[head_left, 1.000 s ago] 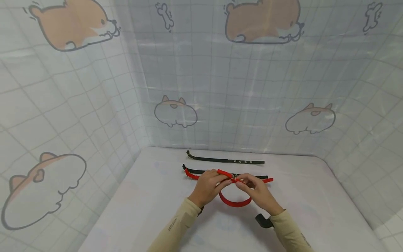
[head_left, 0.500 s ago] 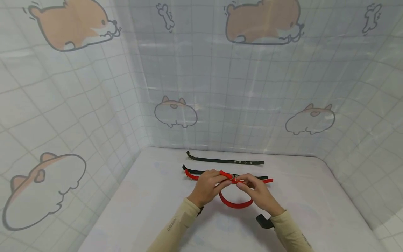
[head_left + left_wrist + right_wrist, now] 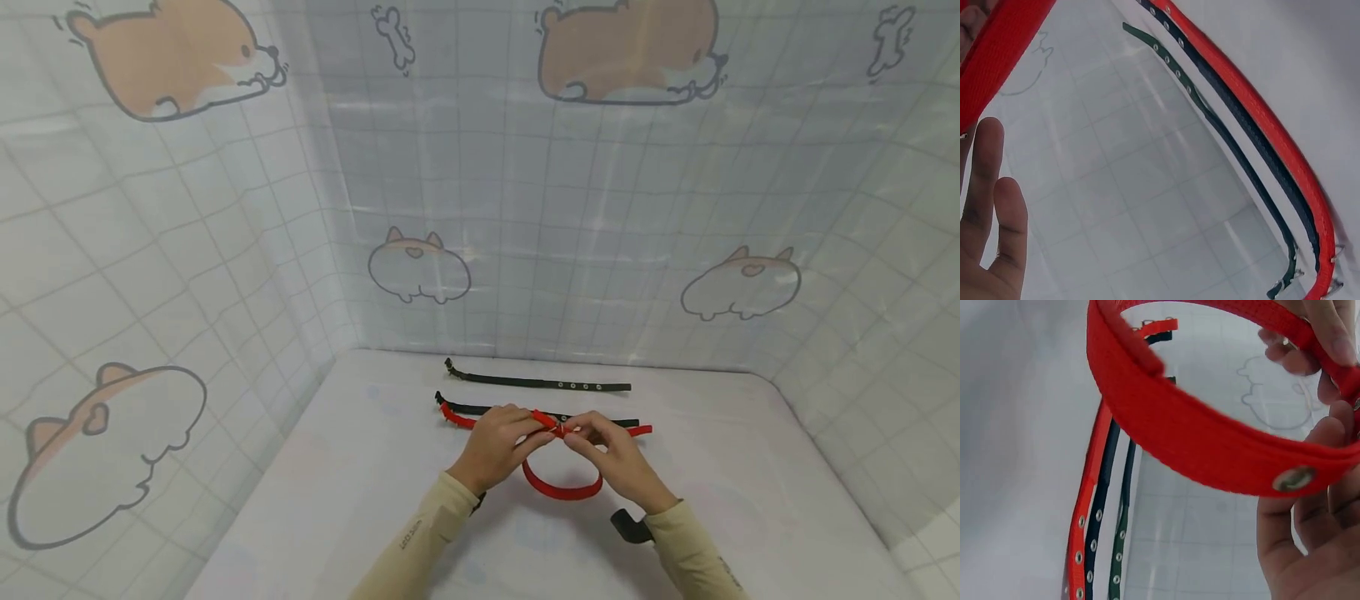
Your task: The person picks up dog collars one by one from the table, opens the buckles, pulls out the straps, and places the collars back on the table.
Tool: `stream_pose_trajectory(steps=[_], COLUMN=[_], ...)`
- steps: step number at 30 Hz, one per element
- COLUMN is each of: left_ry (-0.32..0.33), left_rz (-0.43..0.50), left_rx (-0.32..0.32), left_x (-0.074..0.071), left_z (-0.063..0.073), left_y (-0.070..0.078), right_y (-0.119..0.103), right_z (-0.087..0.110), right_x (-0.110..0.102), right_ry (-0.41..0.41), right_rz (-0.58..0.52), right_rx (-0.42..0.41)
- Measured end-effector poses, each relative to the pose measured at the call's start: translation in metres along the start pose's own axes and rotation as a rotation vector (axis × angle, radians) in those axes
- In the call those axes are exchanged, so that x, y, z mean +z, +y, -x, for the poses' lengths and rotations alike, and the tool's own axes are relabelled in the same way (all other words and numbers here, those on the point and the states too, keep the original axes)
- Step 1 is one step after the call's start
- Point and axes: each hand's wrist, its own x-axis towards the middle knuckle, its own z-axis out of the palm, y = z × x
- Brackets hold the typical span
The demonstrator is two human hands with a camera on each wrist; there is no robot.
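A red collar [image 3: 562,492] is bent into a loop above the table, its buckle area between my two hands. My left hand [image 3: 495,446] pinches it from the left, a short red end poking out past the fingers. From the right, my right hand [image 3: 618,458] pinches the collar by the buckle. The right wrist view shows the red band [image 3: 1210,444] close up, with a metal eyelet [image 3: 1294,479] in it. Fingers partly hide the buckle. Behind the hands, a second red collar [image 3: 458,420] lies flat, partly covered by them.
A dark blue collar [image 3: 1107,459] lies alongside the flat red one. Farther back is a dark green collar [image 3: 510,382] with several eyelets. The white table [image 3: 360,500] meets a patterned curtain [image 3: 510,183] at the back and sides. A black piece [image 3: 632,527] hangs by the right wrist.
The short red end by my left fingers has shifted right, toward the right hand. The loop hangs slightly lower. Both hands stay nearly in place, and the collars on the table have not moved.
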Motion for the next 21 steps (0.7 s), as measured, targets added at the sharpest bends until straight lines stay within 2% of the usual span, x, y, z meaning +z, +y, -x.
stream_pose_trajectory(steps=[5, 8, 12, 15, 21], left_ry=[-0.012, -0.016, -0.015, -0.013, -0.013], left_rz=[-0.008, -0.017, -0.029, -0.025, -0.01], left_rx=[0.001, 0.005, 0.008, 0.003, 0.012], left_x=[-0.0019, -0.0005, 0.0001, -0.0002, 0.0], left_z=[0.0001, 0.0008, 0.0019, 0.0031, 0.0018], left_y=[-0.0006, 0.0004, 0.0005, -0.0013, -0.001], right_y=[-0.002, -0.0071, -0.0078, -0.0042, -0.0047], right_z=[0.0003, 0.0002, 0.0005, 0.0011, 0.002], right_x=[-0.0019, 0.0004, 0.0027, 0.0007, -0.0008], right_ry=[-0.041, -0.032, -0.013, -0.037, -0.032], right_rz=[-0.017, -0.002, 0.011, -0.007, -0.011], right_rx=[0.028, 0.049, 0.029, 0.001, 0.018])
